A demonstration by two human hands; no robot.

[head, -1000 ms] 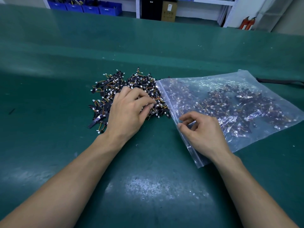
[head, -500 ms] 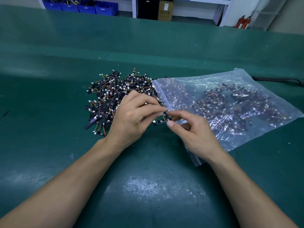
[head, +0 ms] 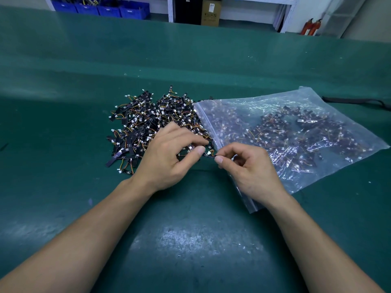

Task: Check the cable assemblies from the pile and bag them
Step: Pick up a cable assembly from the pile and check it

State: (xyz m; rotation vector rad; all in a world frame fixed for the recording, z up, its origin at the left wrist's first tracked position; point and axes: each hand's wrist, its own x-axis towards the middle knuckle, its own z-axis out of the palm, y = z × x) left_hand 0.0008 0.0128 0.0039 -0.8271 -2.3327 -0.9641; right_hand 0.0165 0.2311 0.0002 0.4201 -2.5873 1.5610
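A pile of small cable assemblies (head: 148,121), black strips with orange and yellow wires and white connectors, lies on the green table. To its right lies a clear zip bag (head: 296,127) holding many more of them, its mouth toward the pile. One cable assembly (head: 209,154) is stretched between my two hands at the pile's near right corner. My left hand (head: 169,157) pinches its left end with thumb and fingers. My right hand (head: 247,168) pinches its right end, resting over the bag's near edge.
The green table (head: 190,240) stretches wide around the pile. A black strap (head: 355,100) lies at the far right edge. Beyond the table stand blue bins (head: 110,8), a cardboard box (head: 210,12), white shelving and red extinguishers (head: 311,26).
My left hand lifted off the pile with one cable assembly. My right hand left the bag's edge, moved left and took the assembly's other end.
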